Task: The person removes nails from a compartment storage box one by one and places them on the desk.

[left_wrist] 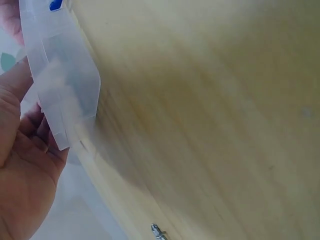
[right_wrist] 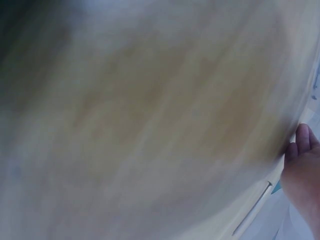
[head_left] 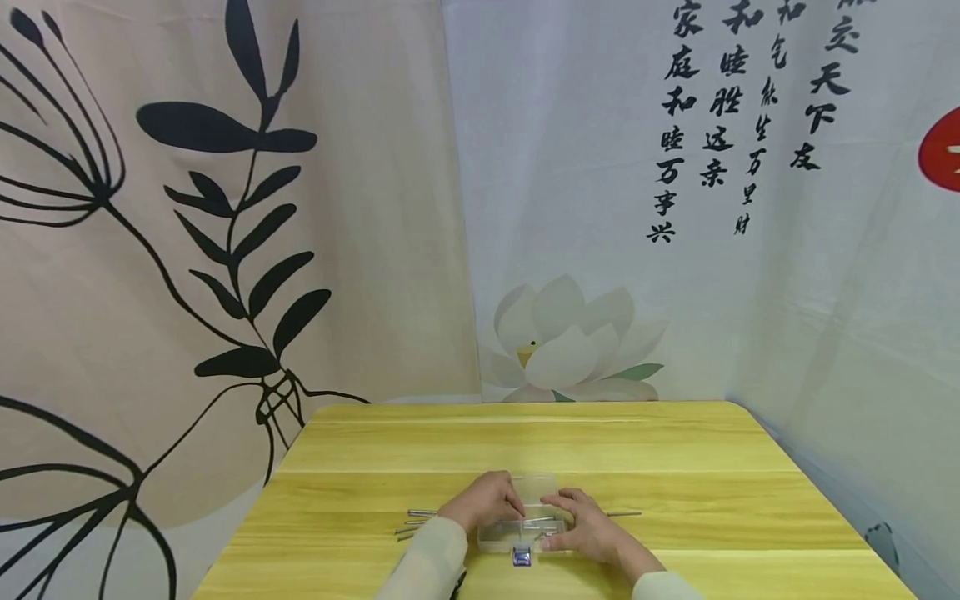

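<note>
A clear plastic compartment box (head_left: 498, 537) sits on the table with its lid (head_left: 534, 486) raised at the back. On its front is a small blue piece (head_left: 522, 556). My left hand (head_left: 486, 502) reaches over the box's left part, fingers pointing down into it; whether they pinch anything is hidden. My right hand (head_left: 592, 529) grips the box's right end, thumb at the front and fingers toward the back. Thin metallic pieces (head_left: 538, 522) lie in the right compartments. In the left wrist view, the translucent box wall (left_wrist: 75, 85) stands beside the left hand (left_wrist: 30, 170).
Several thin metal rods (head_left: 422, 512) lie left of the box, partly behind the left arm. Another metal rod (head_left: 624, 513) lies to the right, beyond the right hand. The wooden table (head_left: 712, 483) ends at a printed fabric backdrop (head_left: 390, 208).
</note>
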The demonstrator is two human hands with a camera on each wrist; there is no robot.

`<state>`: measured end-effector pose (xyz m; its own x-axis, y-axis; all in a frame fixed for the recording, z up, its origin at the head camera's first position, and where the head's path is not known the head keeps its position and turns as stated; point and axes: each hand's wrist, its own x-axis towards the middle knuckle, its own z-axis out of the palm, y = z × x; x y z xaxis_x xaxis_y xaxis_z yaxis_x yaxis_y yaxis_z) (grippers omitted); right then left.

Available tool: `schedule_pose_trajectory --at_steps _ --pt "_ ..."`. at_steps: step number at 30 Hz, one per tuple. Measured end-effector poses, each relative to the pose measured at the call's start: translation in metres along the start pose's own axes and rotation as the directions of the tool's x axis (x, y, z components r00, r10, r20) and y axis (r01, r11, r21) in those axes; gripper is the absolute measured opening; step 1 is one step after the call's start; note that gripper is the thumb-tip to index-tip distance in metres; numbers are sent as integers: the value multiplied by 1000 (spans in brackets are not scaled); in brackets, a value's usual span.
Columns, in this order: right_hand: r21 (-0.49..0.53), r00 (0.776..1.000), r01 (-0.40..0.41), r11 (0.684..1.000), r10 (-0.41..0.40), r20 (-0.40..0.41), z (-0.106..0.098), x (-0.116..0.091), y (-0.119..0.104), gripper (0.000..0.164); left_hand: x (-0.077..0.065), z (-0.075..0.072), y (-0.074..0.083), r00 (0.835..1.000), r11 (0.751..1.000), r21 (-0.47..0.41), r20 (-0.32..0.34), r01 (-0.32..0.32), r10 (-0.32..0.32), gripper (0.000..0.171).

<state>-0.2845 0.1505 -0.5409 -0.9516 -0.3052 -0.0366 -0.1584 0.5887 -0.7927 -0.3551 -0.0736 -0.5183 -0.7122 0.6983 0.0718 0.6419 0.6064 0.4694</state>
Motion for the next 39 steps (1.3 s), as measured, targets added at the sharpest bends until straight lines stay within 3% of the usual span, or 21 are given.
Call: schedule_pose_trajectory --at_steps 5,13,22,27,30,34,39 --pt "0 1000 2 1000 -2 2 0 0 -1 72 1 -1 0 998 994 90 14 -56 55 5" --pt "9 1000 -10 1000 10 11 0 -1 -1 71 3 0 2 998 986 157 35 -58 53 4" --pt "0 1000 -1 1000 1 5 -1 -2 -2 70 2 1 3 984 941 293 10 -171 176 6" --pt "0 1000 1 1000 -1 6 0 -1 -3 72 -4 -2 8 993 954 276 21 -121 120 7" --pt "-1 1000 -2 1000 2 2 0 -1 -3 72 -7 -3 10 997 974 214 3 -72 73 8" --pt "0 1000 -5 1000 5 -7 0 -1 -4 71 -8 -10 8 996 997 56 -70 -58 62 10" --pt "-7 1000 -13 1000 13 -15 1 -1 -4 72 -15 -33 -3 994 994 -101 -101 -45 35 13"
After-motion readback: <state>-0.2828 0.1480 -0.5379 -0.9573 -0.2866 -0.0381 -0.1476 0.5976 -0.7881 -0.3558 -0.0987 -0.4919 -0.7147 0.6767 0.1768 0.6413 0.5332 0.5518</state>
